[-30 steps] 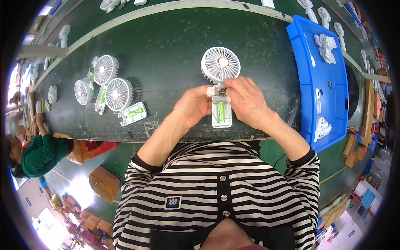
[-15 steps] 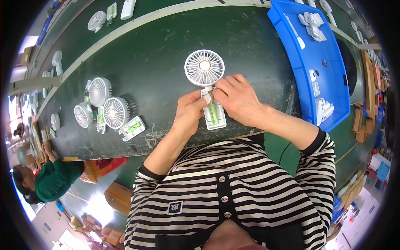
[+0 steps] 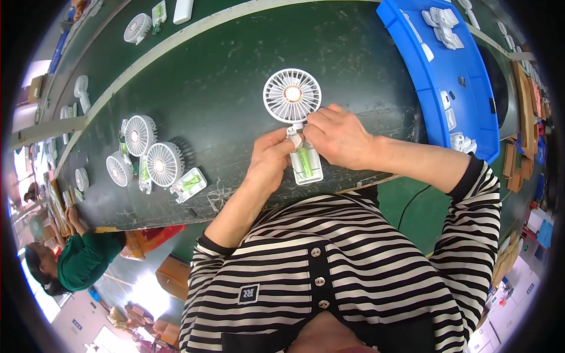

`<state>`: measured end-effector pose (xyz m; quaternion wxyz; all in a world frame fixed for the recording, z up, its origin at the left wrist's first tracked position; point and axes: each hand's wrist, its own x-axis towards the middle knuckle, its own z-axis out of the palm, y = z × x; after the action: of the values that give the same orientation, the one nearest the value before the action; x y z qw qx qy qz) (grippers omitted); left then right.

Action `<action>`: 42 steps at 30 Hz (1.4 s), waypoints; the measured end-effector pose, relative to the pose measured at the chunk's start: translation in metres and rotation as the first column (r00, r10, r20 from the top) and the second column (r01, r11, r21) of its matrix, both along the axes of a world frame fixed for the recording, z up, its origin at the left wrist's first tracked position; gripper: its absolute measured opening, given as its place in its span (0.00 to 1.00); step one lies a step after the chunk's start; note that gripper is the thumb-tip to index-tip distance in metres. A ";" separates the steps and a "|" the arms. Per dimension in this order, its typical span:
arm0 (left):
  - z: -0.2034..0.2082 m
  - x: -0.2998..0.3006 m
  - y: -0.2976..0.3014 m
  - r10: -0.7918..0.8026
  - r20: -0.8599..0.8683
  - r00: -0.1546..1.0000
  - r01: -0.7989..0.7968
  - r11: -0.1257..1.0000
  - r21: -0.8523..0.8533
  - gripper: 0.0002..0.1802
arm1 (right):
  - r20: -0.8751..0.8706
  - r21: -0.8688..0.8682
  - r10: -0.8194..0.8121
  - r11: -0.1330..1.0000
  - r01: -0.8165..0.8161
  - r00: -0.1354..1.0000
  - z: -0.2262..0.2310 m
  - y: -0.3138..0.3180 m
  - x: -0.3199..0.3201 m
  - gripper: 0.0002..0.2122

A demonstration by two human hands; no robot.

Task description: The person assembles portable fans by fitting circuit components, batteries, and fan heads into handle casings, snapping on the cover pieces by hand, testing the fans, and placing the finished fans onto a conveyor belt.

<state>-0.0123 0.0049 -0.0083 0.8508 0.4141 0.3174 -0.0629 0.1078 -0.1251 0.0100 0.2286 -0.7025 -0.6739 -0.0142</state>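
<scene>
A white handheld fan lies on the dark green workbench, its round grille away from me. Its handle points toward me with the inside exposed, showing a green battery cell. My left hand pinches the handle's neck from the left, the thumb on a small white part there. From the right, my right hand is closed at the same neck, just below the grille. Its fingertips hide whatever small piece they touch.
Several open fans with green cells lie to the left. A blue tray with white plastic parts stands at the right. Farther back, beyond a pale strip, are another fan and a white case. A co-worker in green sits at far left.
Both hands stay at the fan's neck with nearly the same grip. The view has shifted slightly, and my right elbow sits farther out to the right.
</scene>
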 end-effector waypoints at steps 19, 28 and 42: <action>0.001 0.000 -0.001 -0.050 0.042 0.998 0.052 0.998 -0.026 0.16 | 0.084 -0.055 0.015 0.998 -0.010 0.996 0.005 0.006 -0.002 0.07; -0.004 -0.001 -0.001 -0.059 0.032 0.998 0.058 0.998 0.027 0.15 | -0.040 -0.001 -0.037 0.999 0.037 0.999 -0.006 0.003 -0.002 0.06; 0.006 0.015 0.019 -0.120 -0.002 0.993 0.119 0.988 -0.102 0.20 | -0.076 -0.070 -0.020 0.997 0.014 0.997 0.011 0.005 0.003 0.05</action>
<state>0.0031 0.0240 -0.0025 0.8643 0.3881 0.2917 -0.1315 0.1108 -0.1198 0.0205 0.2297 -0.7157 -0.6586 0.0343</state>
